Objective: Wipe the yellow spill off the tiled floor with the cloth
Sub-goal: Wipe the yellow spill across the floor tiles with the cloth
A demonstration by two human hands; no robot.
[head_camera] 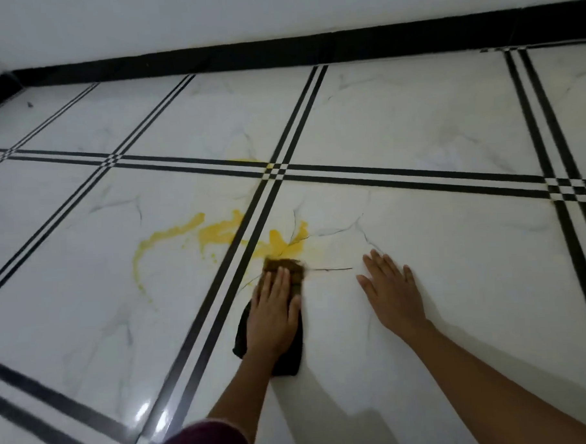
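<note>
From the head view, the job looks barely under way. The yellow spill [218, 233] lies across the middle of the frame on the white marble-look tiled floor [454, 248], straddling one of the black double grout stripes [251, 223]. Its thickest patches sit just left and just right of that stripe, a thin curved trail runs off toward the left and down, and a smaller yellow smear shows higher up, near the stripe crossing at centre frame. Nearly all of that remains to be cleaned; I'd judge only the near edge has been touched, since the front end of the cloth [283, 269] looks stained brownish-yellow, and a faint yellow haze is left on the tile just right of it.

The cloth is a dark rag lying flat on the floor in the lower centre of the frame, its front edge touching the bottom of the spill's right-hand patch. The left hand [275, 310] presses down on it, palm flat and fingers stretched forward, not bunched around the fabric. The right hand [393, 289] rests spread and empty on bare tile just right of the cloth, apparently as a brace, clear of the yellow.
</note>
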